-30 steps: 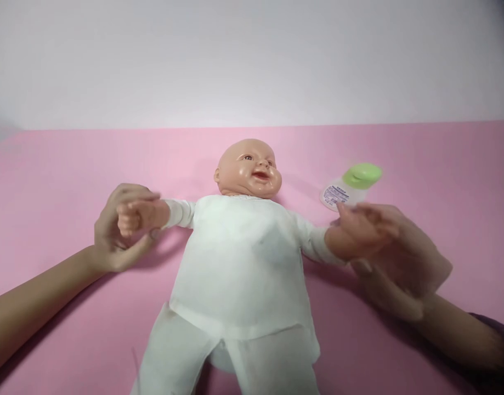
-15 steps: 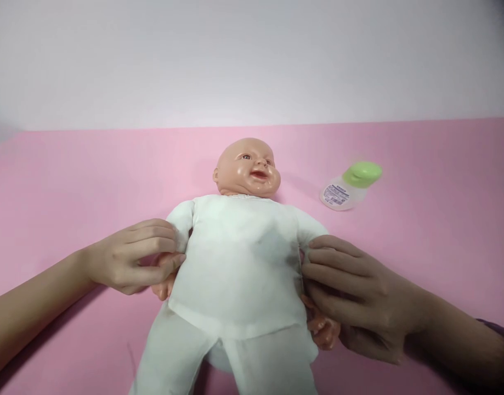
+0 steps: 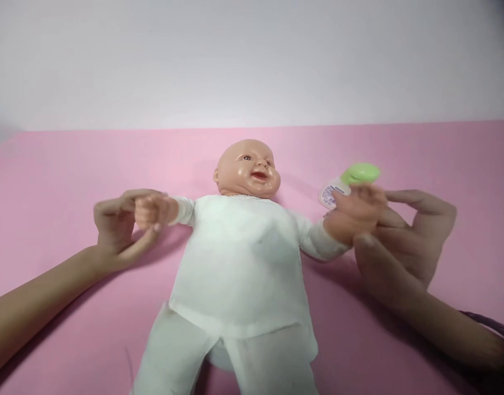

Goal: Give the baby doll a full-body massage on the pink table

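Observation:
A baby doll [image 3: 241, 263] in a white cloth top and trousers lies on its back, its bald head toward the far side. Both of its arms are lifted outward from the body. At the left, my left hand [image 3: 115, 227] pinches the doll's small fist between thumb and fingers. My right hand [image 3: 412, 241] grips the doll's other hand, with my thumb below it and my fingers behind. That doll hand is slightly blurred and partly covers a bottle [image 3: 361, 174] with a green cap. The doll's lower legs run out of view.
Beneath everything is a pink surface [image 3: 91, 164], which meets a pale wall [image 3: 243, 60] at the back. The labelled bottle stands on the surface to the right of the doll's head.
Both doll arms have swung up and outward from beside its body. My hands have moved with them, now holding the doll's hands. The torso and bottle have stayed put.

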`<state>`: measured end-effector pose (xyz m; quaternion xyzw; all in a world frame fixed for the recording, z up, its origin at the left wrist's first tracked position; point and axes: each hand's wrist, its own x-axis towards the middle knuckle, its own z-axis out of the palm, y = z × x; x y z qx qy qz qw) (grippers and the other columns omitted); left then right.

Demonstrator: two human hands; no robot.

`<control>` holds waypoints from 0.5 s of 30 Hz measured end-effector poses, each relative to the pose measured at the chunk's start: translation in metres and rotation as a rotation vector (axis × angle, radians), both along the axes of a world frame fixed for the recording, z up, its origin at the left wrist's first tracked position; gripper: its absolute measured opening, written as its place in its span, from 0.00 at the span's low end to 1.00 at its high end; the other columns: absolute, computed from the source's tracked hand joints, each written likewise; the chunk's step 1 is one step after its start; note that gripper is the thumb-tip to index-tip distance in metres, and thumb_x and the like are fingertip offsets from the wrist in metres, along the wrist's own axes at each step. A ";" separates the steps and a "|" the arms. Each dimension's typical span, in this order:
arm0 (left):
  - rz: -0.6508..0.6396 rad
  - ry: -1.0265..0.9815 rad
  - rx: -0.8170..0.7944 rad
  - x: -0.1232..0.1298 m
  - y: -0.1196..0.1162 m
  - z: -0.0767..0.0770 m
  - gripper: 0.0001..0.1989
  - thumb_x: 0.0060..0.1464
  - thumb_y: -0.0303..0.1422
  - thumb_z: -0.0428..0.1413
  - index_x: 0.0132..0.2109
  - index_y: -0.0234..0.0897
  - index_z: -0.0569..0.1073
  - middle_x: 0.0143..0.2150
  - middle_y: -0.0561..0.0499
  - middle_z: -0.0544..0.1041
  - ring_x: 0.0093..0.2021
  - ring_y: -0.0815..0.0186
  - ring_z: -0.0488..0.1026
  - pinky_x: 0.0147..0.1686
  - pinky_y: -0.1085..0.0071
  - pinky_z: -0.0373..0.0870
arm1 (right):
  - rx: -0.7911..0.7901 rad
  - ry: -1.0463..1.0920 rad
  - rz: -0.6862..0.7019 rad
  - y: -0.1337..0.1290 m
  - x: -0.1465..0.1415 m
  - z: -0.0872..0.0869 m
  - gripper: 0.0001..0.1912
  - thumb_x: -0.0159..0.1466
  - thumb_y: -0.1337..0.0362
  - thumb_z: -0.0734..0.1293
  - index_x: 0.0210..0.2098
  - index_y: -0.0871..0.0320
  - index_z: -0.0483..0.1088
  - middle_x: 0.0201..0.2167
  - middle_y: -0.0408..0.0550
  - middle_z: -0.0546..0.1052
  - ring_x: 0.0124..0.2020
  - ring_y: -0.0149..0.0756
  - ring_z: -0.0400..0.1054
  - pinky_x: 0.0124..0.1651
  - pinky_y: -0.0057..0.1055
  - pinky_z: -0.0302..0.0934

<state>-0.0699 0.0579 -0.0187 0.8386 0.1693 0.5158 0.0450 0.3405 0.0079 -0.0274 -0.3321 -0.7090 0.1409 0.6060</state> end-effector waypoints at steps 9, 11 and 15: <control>0.253 -0.225 -0.607 -0.007 0.010 -0.006 0.14 0.69 0.42 0.57 0.59 0.57 0.68 0.57 0.51 0.75 0.54 0.60 0.75 0.56 0.53 0.75 | -0.341 0.094 -0.075 0.008 -0.012 0.007 0.10 0.75 0.53 0.63 0.53 0.40 0.72 0.62 0.39 0.75 0.74 0.46 0.59 0.77 0.59 0.50; 0.302 -0.166 -0.750 -0.010 0.013 -0.006 0.19 0.70 0.47 0.54 0.65 0.59 0.68 0.70 0.52 0.68 0.67 0.52 0.68 0.67 0.42 0.67 | -0.432 0.067 -0.090 0.009 -0.009 0.006 0.15 0.76 0.50 0.59 0.56 0.38 0.72 0.64 0.37 0.74 0.75 0.46 0.56 0.78 0.58 0.48; 0.348 0.015 -0.873 -0.006 0.015 -0.002 0.28 0.71 0.52 0.46 0.73 0.55 0.63 0.78 0.55 0.58 0.78 0.47 0.53 0.76 0.39 0.47 | -0.644 -0.018 -0.187 0.014 -0.005 0.000 0.23 0.76 0.46 0.53 0.66 0.32 0.66 0.70 0.32 0.68 0.78 0.47 0.49 0.80 0.55 0.40</control>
